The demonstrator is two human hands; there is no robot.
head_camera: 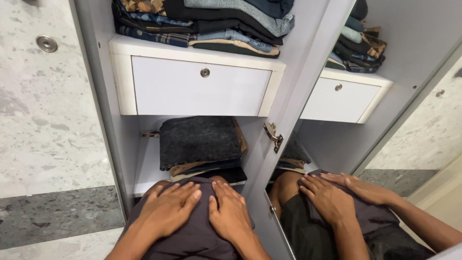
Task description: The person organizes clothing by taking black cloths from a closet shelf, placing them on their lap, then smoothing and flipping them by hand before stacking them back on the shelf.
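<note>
Both my hands lie flat, palms down, on a dark grey folded garment [197,236] at the bottom of the view, in front of an open wardrobe. My left hand [171,207] presses its left part with fingers spread. Beside it, almost touching, my right hand [231,214] rests on the right part. Neither hand grips anything. Just beyond the garment a stack of folded clothes [199,144] lies on the lower shelf [144,168], topped by a dark charcoal piece.
A white drawer [197,89] with a round metal knob sits above the lower shelf. More folded clothes [211,24] are piled on top of it. The open mirrored door [346,144] at right reflects my hands and the shelves. Speckled stone floor [48,144] lies at left.
</note>
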